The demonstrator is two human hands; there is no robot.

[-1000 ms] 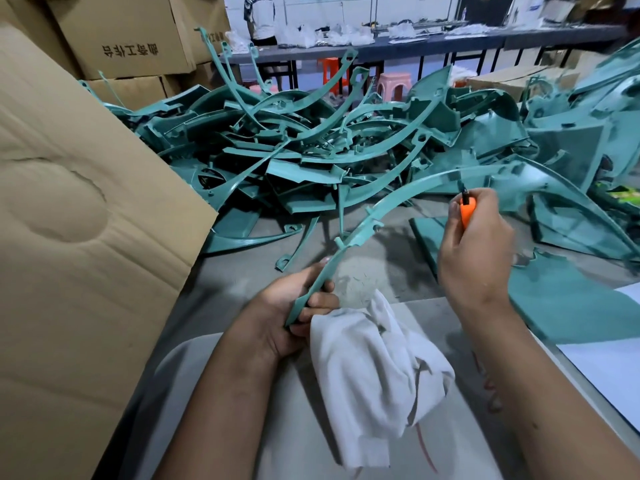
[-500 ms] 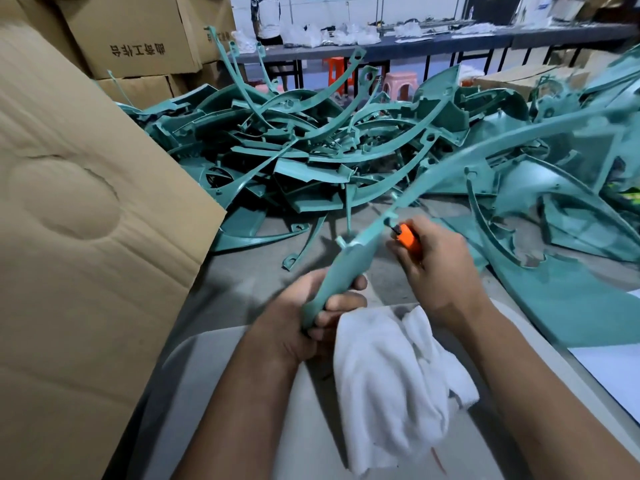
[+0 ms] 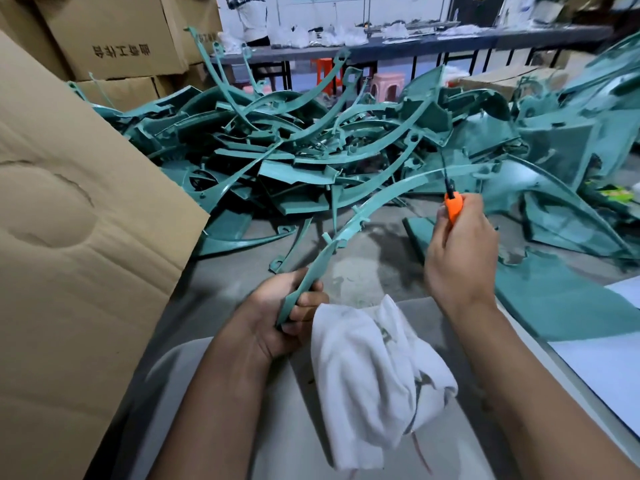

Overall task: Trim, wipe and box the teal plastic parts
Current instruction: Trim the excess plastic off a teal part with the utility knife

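The left hand [image 3: 277,313] curls its fingers around the narrow lower end of a long, curved teal plastic strip [image 3: 367,206], glossy and thin, with small tabs sticking out along its edge. The strip arcs up and to the right above the grey desk [image 3: 363,268]. The right hand [image 3: 460,251] is wrapped around an orange-handled knife [image 3: 453,206], whose dark tip touches the strip's upper stretch. A crumpled white cloth [image 3: 374,375], soft and smudged with dark marks, hangs just beside the left hand's fingers. Behind lies a tangled pile of teal parts [image 3: 294,150], ribs and broad curved panels. A plain brown cardboard flap [image 3: 76,237] stands at left.
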